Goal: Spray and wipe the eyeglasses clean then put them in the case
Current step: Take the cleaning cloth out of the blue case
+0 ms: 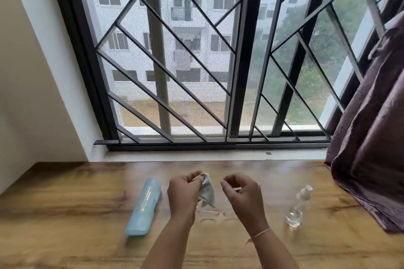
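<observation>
Window grille [175,50] fills the upper frame on my feed, and a purple curtain [371,137] hangs down the right edge to the wooden table [65,214]. Both forearms come up from the bottom centre. I see the left hand [183,194] raised off the table, fingers curled, thumb and fingertips pinching a pale blue cloth [207,192] that hangs beside it. The right hand [242,192] hovers level with it, fingers curled and thumb near forefinger; I cannot tell whether it pinches anything. A blue case [143,206] lies closed left of the hands, and a clear spray bottle [298,207] sits to their right. The eyeglasses [209,214] lie on the table between the wrists, blurred.
</observation>
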### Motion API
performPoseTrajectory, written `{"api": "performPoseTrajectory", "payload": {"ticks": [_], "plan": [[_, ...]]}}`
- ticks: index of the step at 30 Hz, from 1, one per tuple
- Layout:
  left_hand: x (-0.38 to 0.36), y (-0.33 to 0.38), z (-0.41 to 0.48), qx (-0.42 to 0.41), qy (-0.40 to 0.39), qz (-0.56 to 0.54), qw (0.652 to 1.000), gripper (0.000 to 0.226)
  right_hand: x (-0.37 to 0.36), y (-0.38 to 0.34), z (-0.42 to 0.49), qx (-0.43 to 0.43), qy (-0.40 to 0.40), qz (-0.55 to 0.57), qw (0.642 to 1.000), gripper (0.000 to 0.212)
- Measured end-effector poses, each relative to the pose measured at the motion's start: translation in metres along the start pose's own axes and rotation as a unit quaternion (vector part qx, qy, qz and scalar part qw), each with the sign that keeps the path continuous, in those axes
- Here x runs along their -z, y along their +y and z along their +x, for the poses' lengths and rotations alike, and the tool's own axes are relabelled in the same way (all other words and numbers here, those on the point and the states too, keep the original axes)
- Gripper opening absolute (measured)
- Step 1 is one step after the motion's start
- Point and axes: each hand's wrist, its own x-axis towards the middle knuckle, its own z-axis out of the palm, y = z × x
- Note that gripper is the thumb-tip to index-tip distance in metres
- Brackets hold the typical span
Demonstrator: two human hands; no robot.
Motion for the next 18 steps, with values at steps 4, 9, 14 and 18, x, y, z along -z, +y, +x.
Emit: {"api": "performPoseTrajectory", "payload": {"ticks": [4,9,14,18], "plan": [[-0.008,0.005,-0.004,0.024,0.0,-0.053,0.998,0.011,-0.008,-0.013,-0.004,0.002,-0.035,-0.003,0.999,0.03],[-0.013,0.002,-0.007,0.038,-0.018,-0.073,0.996,0.014,-0.019,-0.013,-0.007,0.02,-0.01,-0.033,0.999,0.009],[-0.003,0.004,-0.004,0.001,-0.015,-0.017,1.0,0.018,0.001,-0.014,0.003,-0.05,-0.084,0.005,0.995,0.026],[0.002,0.006,-0.001,-0.058,-0.01,0.089,0.994,0.018,0.016,-0.012,0.015,-0.085,-0.102,0.006,0.991,0.034]]}}
